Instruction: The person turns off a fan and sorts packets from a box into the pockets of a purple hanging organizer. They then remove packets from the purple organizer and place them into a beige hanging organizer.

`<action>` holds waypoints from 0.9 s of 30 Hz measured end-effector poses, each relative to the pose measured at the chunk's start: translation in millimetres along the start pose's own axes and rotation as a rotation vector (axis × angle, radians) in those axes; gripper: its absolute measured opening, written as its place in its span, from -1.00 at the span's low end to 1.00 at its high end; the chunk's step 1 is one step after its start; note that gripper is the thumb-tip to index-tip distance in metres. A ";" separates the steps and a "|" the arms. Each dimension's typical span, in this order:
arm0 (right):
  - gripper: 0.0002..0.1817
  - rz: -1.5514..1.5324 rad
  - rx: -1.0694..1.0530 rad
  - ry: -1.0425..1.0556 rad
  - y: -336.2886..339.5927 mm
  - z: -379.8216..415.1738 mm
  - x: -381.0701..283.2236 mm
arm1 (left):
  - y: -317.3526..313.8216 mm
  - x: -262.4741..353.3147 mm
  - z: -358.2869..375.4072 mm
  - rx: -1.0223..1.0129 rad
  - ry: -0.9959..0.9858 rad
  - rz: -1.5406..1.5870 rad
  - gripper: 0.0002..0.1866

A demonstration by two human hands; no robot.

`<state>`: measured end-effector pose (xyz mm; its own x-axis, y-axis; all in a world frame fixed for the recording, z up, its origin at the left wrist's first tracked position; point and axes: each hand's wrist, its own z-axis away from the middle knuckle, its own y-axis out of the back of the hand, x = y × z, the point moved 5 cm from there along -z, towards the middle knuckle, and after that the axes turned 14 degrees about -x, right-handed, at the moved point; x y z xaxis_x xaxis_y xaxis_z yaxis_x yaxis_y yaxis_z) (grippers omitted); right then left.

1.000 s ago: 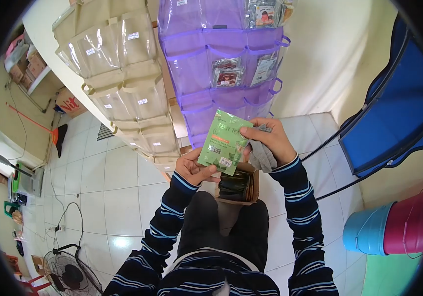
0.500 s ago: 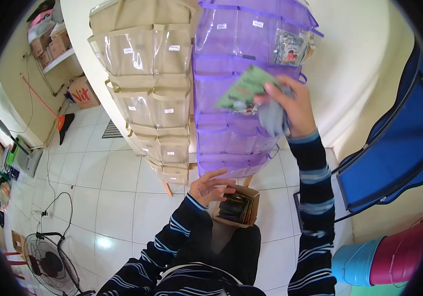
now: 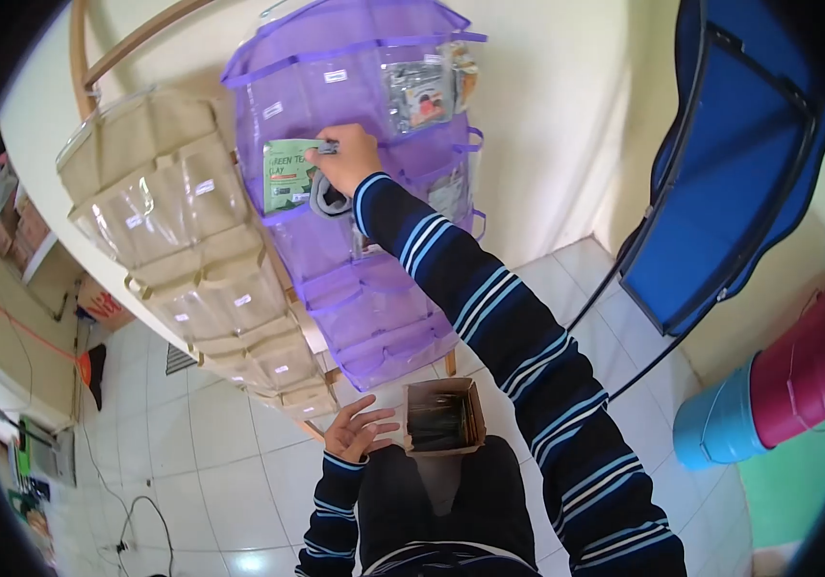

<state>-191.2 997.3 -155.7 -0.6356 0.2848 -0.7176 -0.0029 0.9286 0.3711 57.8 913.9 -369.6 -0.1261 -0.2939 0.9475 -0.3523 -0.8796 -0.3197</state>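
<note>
Green packet [image 3: 287, 180], corner pinched, in right fingers [image 3: 332, 161]

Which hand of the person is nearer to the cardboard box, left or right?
Left. The left hand is just left of the cardboard box, fingers spread; the right hand is farther away, at the green packet by the purple organizer.

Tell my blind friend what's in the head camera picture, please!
The person's right hand, with a bunched grey cloth under it, holds a flat green rectangular packet at a purple, clear-pocketed hanging organiser. The left hand is open beside a brown cardboard box.
</note>
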 end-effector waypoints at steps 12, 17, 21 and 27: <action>-0.75 0.357 -0.397 -0.130 -21.6 -21.3 16.6 | -1.9 -5.9 -7.8 -0.001 0.034 0.033 -0.59; -0.83 0.407 0.001 0.046 18.6 16.0 -13.5 | -2.6 -12.1 -7.8 -0.024 0.040 -0.167 -0.58; -0.85 0.091 0.028 0.199 60.0 94.4 0.5 | -20.0 -47.8 -3.9 -0.047 -0.018 -1.124 -0.51; -0.82 0.161 -0.519 -0.460 -1.9 293.0 125.9 | -43.4 -144.6 17.4 -0.172 0.266 -1.655 -0.40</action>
<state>-45.0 1101.1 -419.4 -0.2694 0.5865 -0.7639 -0.3762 0.6660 0.6441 107.5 988.0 -492.6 0.3209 0.9211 0.2204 -0.3449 -0.1030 0.9330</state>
